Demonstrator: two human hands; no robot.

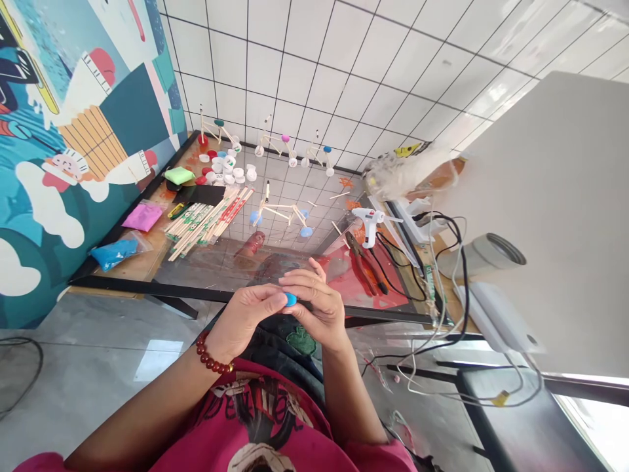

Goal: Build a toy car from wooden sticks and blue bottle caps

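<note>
Both my hands meet in front of my chest, just short of the glass table's near edge (196, 288). Between them sits a small blue bottle cap (290, 299). My left hand (248, 318), with a bead bracelet at the wrist, pinches the cap with curled fingers. My right hand (317, 305) closes round it from the other side, fingers bent over its top. Out on the glass stands a stick model with blue cap wheels (280, 213).
A bundle of wooden chopsticks (209, 219) lies left of centre, loose bottle caps (226, 167) behind it. Three stick models (275, 144) line the tiled wall. A white glue gun (368, 223), red pliers (363, 262) and cables crowd the right side. Coloured bags (142, 216) lie far left.
</note>
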